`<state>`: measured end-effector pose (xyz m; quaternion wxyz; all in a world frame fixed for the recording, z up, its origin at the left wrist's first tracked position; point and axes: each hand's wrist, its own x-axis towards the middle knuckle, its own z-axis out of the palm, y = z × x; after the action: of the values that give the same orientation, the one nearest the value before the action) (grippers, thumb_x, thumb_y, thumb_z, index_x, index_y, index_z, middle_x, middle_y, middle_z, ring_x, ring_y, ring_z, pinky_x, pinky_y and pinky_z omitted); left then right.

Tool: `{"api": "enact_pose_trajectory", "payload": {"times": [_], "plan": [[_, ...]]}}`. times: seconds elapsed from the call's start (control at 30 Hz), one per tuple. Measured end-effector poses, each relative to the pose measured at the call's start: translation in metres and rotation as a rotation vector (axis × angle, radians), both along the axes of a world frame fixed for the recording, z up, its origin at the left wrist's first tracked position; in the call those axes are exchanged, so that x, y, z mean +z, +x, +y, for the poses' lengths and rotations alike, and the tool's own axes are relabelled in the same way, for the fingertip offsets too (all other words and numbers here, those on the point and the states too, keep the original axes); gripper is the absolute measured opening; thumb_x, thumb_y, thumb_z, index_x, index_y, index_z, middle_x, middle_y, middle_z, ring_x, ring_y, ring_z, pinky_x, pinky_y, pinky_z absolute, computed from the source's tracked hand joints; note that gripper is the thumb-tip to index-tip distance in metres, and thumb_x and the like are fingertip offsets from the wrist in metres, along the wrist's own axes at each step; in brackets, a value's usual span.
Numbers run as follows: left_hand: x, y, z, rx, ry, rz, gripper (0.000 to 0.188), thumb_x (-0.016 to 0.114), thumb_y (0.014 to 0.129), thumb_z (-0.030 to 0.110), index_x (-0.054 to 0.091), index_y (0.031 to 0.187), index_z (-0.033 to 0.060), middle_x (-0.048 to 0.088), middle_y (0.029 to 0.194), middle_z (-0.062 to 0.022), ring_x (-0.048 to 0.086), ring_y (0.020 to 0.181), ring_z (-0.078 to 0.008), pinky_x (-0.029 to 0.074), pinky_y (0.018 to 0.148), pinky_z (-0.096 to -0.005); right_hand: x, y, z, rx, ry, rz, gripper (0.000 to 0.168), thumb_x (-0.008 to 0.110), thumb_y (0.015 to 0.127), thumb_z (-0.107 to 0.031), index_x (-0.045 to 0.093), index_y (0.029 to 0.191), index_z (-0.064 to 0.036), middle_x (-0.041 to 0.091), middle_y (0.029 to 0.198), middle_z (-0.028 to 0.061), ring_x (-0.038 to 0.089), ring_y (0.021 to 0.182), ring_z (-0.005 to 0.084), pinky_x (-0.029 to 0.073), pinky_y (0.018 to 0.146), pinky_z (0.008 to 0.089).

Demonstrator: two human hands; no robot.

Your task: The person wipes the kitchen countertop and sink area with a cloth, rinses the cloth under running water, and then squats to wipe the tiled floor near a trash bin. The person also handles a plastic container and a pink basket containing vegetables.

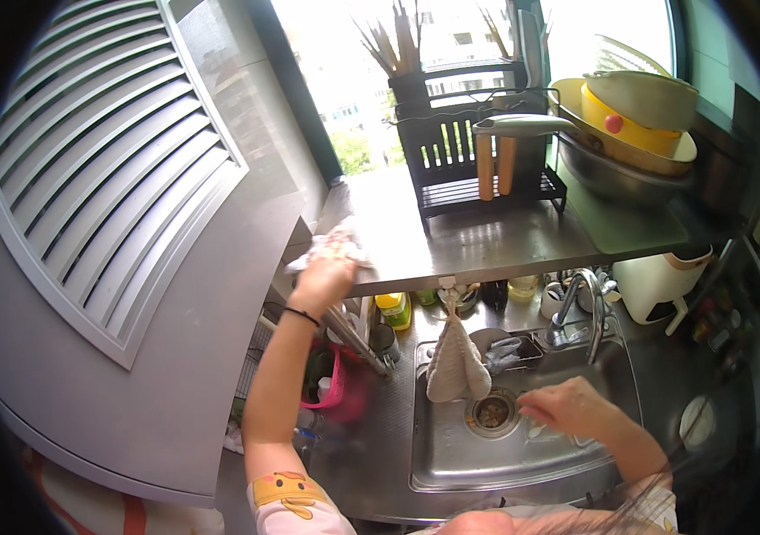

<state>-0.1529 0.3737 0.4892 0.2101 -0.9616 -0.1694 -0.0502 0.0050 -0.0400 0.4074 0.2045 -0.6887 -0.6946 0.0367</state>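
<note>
My left hand (328,267) presses a pale cloth (353,249) on the left end of the stainless steel shelf (393,257), beside the window frame. A dark band circles that wrist. Over the stainless steel sink (460,461) hangs my right hand (564,404), its fingers loosely curled; whether they touch each other is unclear, and I see nothing in them. Left of it, a light cloth (453,368) dangles from a hook on the shelf's front edge. Below lies the sink drain strainer (492,412) with food scraps in it.
On the shelf stand a black utensil rack (480,160) with chopsticks and orange-handled tools, and stacked bowls and colanders (627,147). A curved faucet (594,301) rises behind the sink. Beneath the shelf are a yellow bottle (394,311), a pink basket (333,384) and a white air fryer (657,287).
</note>
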Motion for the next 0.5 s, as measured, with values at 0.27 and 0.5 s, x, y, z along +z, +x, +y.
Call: {"api": "enact_pose_trajectory", "payload": {"times": [0.27,0.5], "plan": [[-0.006,0.025,-0.016,0.224,-0.081,-0.184,0.034,0.038,0.094,0.019,0.059,0.101,-0.0063,0.057,0.116,-0.0273,0.062,0.095,-0.037,0.052,0.079,-0.0443,0.087,0.094,0.03,-0.531,0.398,0.067,0.022,0.062,0.087,-0.017,0.063,0.1,0.001,0.067,0.084,0.0175,0.066,0.075,0.0312,0.052,0.07,0.0404],[0.024,0.043,-0.087,0.025,-0.327,-0.514,0.035,0.047,0.091,0.026,0.066,0.079,-0.0002,0.065,0.076,-0.0233,0.065,0.072,-0.04,0.052,0.066,-0.0489,0.12,0.153,0.106,-0.683,0.12,0.118,0.031,0.062,0.087,-0.018,0.059,0.097,0.011,0.066,0.073,0.0189,0.066,0.06,0.0298,0.053,0.062,0.037]]}}
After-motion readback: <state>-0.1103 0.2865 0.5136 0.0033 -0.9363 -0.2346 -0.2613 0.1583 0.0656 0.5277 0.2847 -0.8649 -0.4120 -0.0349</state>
